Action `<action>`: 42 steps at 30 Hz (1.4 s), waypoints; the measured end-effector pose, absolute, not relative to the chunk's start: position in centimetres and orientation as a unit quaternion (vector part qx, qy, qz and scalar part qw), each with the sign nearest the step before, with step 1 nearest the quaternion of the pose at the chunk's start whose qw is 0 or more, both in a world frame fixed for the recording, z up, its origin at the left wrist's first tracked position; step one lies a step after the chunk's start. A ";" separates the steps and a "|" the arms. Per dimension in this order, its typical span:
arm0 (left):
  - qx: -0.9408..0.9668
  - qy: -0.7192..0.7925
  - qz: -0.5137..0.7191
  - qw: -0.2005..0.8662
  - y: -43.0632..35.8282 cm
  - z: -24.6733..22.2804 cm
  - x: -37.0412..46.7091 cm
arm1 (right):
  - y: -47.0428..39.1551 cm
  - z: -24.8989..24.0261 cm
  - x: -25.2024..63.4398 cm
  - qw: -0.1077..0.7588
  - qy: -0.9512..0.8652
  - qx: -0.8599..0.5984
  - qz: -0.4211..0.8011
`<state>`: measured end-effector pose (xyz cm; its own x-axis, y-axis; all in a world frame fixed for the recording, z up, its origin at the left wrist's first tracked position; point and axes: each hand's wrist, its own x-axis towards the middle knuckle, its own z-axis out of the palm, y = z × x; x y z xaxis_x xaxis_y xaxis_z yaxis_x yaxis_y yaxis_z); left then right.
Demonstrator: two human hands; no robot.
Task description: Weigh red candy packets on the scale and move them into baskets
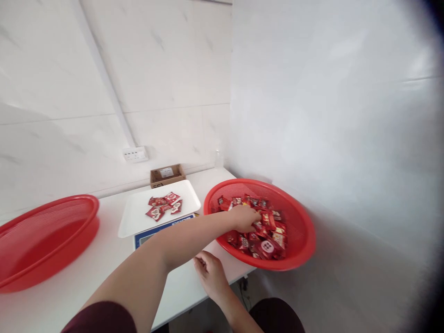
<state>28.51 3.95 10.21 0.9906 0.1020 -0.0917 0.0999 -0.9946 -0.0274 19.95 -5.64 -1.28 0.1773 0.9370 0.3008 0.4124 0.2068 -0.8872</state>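
Observation:
My left hand (244,218) reaches across to the right, into a red plastic basket (300,231). Its fingers are curled down on the small red wrapped packets (268,247) heaped there, and the fingertips are partly hidden among them. My right hand (211,274) is closed in a loose fist below my left forearm, by the table's front edge. What it holds, if anything, is hidden. Several similar red packets (165,206) lie in a white tray (133,217), which rests on a blue-fronted scale (139,239). My left forearm covers part of the scale.
Another red basket (78,231) stands at the left of the white table (107,259). An open cardboard box (168,175) sits behind the tray, against the tiled wall. A wall socket (135,154) is above. The right-hand wall closely borders the packet basket, which overhangs the table's edge.

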 end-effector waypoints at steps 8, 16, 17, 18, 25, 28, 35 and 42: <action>-0.952 -0.260 -0.158 -0.013 8.3 15.7 16.5 | -5.9 -1.9 20.3 0.492 -0.590 -0.564 0.303; -0.898 -0.418 -0.141 -0.006 11.4 13.2 3.3 | -6.1 -1.8 20.5 0.475 -0.583 -0.574 0.325; -0.897 -0.419 -0.138 -0.008 11.3 12.8 2.7 | -6.1 -1.8 20.5 0.472 -0.582 -0.576 0.325; -0.898 -0.418 -0.135 -0.010 11.2 12.5 2.2 | -6.1 -1.8 20.5 0.470 -0.583 -0.579 0.323; -0.909 -0.399 -0.117 -0.025 10.3 11.1 0.9 | -6.1 -2.2 20.4 0.453 -0.601 -0.584 0.304; -0.889 -0.435 -0.142 -0.015 10.4 11.0 -0.3 | -6.2 -2.3 20.5 0.446 -0.605 -0.591 0.294; -0.793 -0.581 -0.179 0.026 10.2 11.2 -7.6 | -6.2 -2.5 20.7 0.424 -0.613 -0.604 0.282; -0.677 -0.723 -0.131 0.040 8.2 12.0 -15.0 | -6.2 -2.5 20.7 0.416 -0.614 -0.611 0.277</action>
<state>-14.96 8.25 11.97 -0.0804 0.9687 0.2348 0.9895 0.0492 0.1360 20.72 -6.21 -2.48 0.0939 0.9806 0.1720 0.5199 0.0991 -0.8485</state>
